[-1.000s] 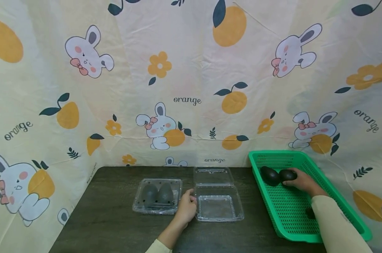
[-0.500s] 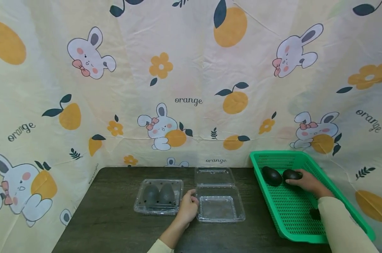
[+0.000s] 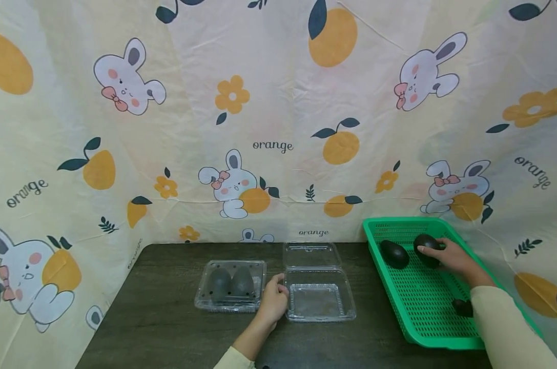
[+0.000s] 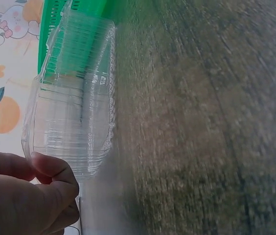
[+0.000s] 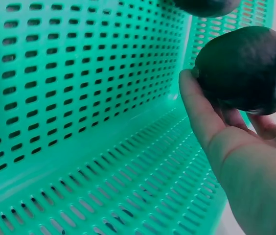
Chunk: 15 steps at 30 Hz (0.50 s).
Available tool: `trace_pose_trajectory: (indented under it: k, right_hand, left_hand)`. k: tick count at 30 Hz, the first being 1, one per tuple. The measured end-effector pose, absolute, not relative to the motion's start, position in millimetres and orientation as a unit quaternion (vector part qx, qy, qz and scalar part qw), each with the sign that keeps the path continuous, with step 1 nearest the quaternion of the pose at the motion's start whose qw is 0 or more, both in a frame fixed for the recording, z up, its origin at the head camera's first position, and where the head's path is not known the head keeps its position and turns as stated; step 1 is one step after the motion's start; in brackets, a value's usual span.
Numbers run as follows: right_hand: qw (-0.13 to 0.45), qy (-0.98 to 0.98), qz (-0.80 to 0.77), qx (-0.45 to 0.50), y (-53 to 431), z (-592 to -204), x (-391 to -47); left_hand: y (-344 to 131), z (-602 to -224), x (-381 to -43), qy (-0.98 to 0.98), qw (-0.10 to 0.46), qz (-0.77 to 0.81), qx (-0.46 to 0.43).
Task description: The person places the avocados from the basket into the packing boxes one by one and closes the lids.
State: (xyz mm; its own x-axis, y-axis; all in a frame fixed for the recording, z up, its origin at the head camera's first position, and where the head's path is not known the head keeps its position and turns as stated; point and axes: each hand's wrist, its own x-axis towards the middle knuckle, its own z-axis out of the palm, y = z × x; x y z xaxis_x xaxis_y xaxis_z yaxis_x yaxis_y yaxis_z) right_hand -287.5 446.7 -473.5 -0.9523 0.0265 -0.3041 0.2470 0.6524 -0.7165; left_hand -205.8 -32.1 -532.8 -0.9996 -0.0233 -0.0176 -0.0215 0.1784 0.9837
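Note:
My left hand (image 3: 273, 301) pinches the left rim of a clear plastic clamshell box (image 3: 316, 298), which stands open on the table with its lid folded back. In the left wrist view, thumb and fingers (image 4: 55, 171) meet on that rim. On the right, my right hand (image 3: 460, 264) holds a dark avocado (image 3: 425, 246) inside the green basket (image 3: 400, 320). Its fingers curl under the avocado in the right wrist view. A second avocado (image 3: 394, 254) lies left of it in the basket. Another dark fruit (image 3: 462, 308) sits nearer me, partly hidden by the sleeve.
Left of the left hand, a closed clear box (image 3: 230, 305) holds two dark avocados. The dark wooden table (image 3: 167, 333) ends at a printed fabric backdrop (image 3: 278, 102). Raised perforated walls surround the basket floor.
My right hand has shifted a little right with the avocado, which now sits farther from the other one and is turned more upright. The left hand has stayed on the box rim.

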Motion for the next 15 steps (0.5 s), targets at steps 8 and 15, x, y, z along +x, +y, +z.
trace_pose_trajectory:
  k: [8,15]
  right_hand:
    - [0.125,0.89,-0.435,0.052,431.5,-458.4,-279.9]
    - [0.099,0.897,-0.429,0.031,397.1,-437.3,-270.2]
  left_hand:
    - [-32.8,-530.5,-206.2,-0.765,-0.009,-0.643,0.024]
    - [-32.5,-531.2,-206.2,-0.761,-0.011,-0.649,0.021]
